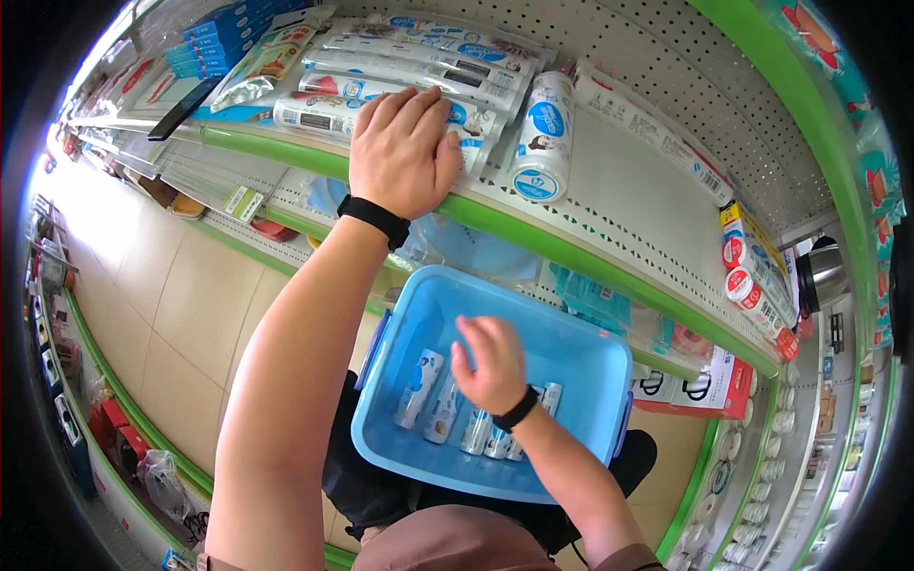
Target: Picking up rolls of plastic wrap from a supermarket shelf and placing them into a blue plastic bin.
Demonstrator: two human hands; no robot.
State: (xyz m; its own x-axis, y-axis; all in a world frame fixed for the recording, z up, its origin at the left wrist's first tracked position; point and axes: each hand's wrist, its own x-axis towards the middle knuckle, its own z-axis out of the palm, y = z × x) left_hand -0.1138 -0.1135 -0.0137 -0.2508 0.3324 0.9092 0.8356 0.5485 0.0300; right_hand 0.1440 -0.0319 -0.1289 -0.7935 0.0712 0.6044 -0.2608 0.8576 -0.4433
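Note:
My left hand (405, 146) rests palm down, fingers spread a little, on a row of white-and-blue plastic-wrapped rolls (321, 114) lying on the shelf. A wider wrapped roll (546, 135) lies apart to its right. Below the shelf edge is a blue plastic tub (493, 489) on my lap. Several slim white-and-blue rolls (418, 389) lie side by side in the bottom of it. My right hand (491, 360), somewhat blurred, is over the tub above these rolls, fingers apart; I see nothing in it. It partly hides some of the rolls.
A green strip (528, 235) edges the shelf. A dark phone-like slab (184, 108) lies at its left, near stacked blue boxes (232, 36). Red-and-white boxed rolls (757, 292) stand at the right end. Boxed goods (714, 389) are on a lower level, beside the tub.

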